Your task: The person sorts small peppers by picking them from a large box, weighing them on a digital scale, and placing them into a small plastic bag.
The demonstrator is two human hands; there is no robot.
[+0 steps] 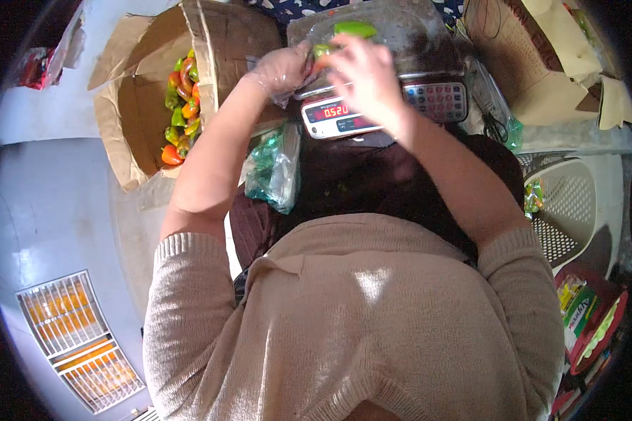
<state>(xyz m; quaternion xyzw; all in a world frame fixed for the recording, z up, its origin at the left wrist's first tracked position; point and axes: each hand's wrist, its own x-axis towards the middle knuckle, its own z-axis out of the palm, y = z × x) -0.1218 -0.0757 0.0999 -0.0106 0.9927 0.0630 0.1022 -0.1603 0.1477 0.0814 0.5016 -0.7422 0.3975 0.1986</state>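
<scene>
A digital weighing scale [434,100] with lit red digits stands in front of me, its metal pan [421,52] beyond the display. My left hand [284,67] grips a clear plastic bag [280,97] over the pan's left side. Fingers of my right hand [366,73], blurred, are spread beside the bag's mouth; whether they touch a pepper is unclear. A green pepper [355,28] lies on the pan, just past my right fingertips. Between the hands a yellow-green pepper [322,50] shows, partly hidden. Left of my left forearm, an open brown paper sack [131,100] holds several red, orange and green peppers [181,108].
Green and clear plastic bags [274,168] lie below my left hand. A cardboard box [532,58] stands at the upper right, a dark cable [496,130] near it. Farther right are a perforated plastic basket [569,210] and a dark red container [603,321] holding a packet.
</scene>
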